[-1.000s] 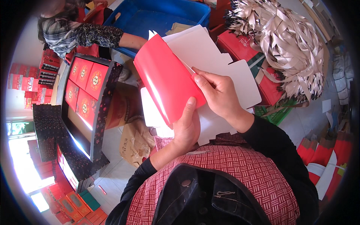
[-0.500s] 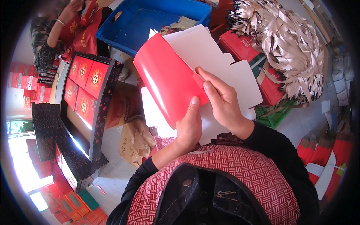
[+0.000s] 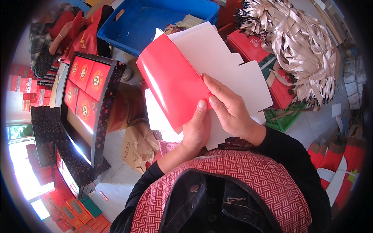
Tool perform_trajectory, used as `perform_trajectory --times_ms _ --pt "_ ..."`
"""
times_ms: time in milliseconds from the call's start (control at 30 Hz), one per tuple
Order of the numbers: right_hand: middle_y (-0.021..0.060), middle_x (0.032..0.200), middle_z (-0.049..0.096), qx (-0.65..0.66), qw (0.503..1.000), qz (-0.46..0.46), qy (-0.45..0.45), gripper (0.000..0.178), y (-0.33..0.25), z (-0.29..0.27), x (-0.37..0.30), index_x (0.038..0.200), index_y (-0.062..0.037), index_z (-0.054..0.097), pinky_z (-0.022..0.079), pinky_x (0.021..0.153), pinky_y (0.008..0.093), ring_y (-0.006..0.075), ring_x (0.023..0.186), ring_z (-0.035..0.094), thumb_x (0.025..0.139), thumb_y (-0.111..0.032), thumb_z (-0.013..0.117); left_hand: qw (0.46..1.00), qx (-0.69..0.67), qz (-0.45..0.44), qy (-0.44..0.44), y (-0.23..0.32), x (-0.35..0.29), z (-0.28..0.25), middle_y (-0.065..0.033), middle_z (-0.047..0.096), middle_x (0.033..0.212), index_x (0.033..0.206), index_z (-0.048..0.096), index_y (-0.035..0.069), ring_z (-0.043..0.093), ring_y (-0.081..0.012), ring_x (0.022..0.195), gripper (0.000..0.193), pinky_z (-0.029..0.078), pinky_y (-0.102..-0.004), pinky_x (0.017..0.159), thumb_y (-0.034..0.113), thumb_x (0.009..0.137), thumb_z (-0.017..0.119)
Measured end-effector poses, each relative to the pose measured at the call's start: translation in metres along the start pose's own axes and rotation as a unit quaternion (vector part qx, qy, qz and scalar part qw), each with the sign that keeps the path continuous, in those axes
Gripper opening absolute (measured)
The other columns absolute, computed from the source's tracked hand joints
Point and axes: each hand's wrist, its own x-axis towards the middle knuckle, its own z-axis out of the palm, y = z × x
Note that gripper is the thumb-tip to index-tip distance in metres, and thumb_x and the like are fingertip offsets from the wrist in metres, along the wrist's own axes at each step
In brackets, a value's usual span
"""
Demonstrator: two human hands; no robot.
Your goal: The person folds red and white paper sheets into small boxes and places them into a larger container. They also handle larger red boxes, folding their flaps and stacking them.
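A glossy red cardboard sheet, bent into a curve, lies between my hands above several white die-cut cardboard blanks. My left hand grips its near edge, thumb on top and the other fingers mostly hidden underneath. Along the right edge, the fingers of my right hand are pressed together against a narrow folded strip, pinching it. The white blanks, with notched and rounded edges, rest in front of my body below the red sheet.
Beyond the blanks stands a blue plastic crate. Beige ribbons heap over red boxes and a green crate at right. A black patterned tray with red boxes stands left. Another person handles red material at far left.
The narrow strip on the red sheet's right edge now lies flatter under my right fingers, which have slid slightly down. The other person's hand has lowered.
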Motion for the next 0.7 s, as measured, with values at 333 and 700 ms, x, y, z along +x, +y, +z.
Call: perform_trajectory --times_ms 333,700 --pt "0.0181 0.121 0.056 -0.205 0.976 -0.057 -0.052 0.042 -0.008 -0.009 0.004 0.127 0.0015 0.053 0.050 0.088 0.0357 0.0339 0.105 0.059 0.090 -0.019 0.058 0.999 0.049 -0.005 -0.009 -0.006 -0.003 -0.010 -0.0098 0.043 0.137 0.140 0.032 0.005 0.039 -0.0230 0.129 0.049 0.030 -0.0376 0.110 0.018 0.097 0.050" --pt "0.0127 0.115 0.058 0.199 0.940 0.252 -0.117 0.057 0.002 -0.007 0.053 0.125 0.0020 0.046 0.048 0.090 0.0315 0.0198 0.106 0.058 0.075 -0.006 0.073 0.969 0.191 -0.147 -0.051 0.006 -0.022 -0.020 -0.0117 0.043 0.135 0.137 0.034 0.000 0.043 -0.0239 0.124 0.056 0.032 -0.0361 0.107 0.026 0.094 0.057"
